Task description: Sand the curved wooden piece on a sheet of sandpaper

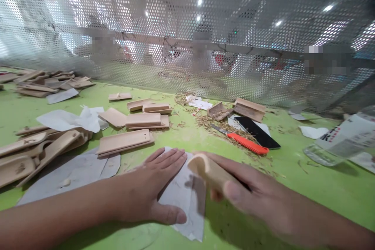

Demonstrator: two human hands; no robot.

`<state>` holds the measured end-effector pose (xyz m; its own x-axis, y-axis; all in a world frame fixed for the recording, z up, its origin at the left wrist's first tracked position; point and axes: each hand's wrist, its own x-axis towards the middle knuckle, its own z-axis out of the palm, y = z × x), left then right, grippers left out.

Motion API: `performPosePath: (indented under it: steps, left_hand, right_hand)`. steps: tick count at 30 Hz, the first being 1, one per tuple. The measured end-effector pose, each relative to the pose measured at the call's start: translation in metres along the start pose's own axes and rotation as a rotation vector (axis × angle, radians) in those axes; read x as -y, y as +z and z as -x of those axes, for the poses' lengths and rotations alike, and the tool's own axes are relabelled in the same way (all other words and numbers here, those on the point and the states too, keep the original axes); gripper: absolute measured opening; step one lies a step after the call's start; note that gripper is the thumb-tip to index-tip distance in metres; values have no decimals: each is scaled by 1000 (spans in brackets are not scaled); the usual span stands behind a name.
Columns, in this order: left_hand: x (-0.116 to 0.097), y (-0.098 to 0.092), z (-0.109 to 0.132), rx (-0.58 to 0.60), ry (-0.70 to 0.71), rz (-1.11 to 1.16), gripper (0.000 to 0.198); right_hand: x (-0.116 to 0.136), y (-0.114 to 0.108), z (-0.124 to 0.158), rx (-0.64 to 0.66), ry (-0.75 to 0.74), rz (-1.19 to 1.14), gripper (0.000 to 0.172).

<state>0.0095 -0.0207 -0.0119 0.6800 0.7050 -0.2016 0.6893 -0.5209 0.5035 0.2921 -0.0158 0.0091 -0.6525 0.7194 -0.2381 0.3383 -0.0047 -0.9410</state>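
Observation:
My left hand (149, 187) lies flat on a sheet of white paper (195, 207), fingers stretched out and the thumb apart. To its right, my right hand (249, 187) is wrapped round a curved, light wooden piece (215, 174), raised over the paper's right edge. The end of the piece facing the left hand shows a hollow, arched shape. Beyond my left hand, a long wooden trough piece (124, 142) with small holes rests at the edge of another paper sheet (84, 170). An orange-handled knife (247, 143) lies beyond my right hand, its blade pointing left.
Piles of wooden pieces (52, 144) fill the left side of the green table (181, 136). A black phone (258, 133) lies by the knife among shavings. A clear plastic cup (336, 142) stands at right. Perforated mesh (175, 66) closes the far side, with people behind.

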Motion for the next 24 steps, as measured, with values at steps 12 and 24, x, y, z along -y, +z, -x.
performPosePath:
  steps: [12, 24]
  left_hand:
    - [-5, -2, 0, 35, -116, -49, 122]
    - [-4, -7, 1, 74, -117, -60, 123]
  right_hand:
    - [1, 19, -40, -254, 38, 1229, 62]
    - [-9, 5, -38, -227, -95, 1237, 63]
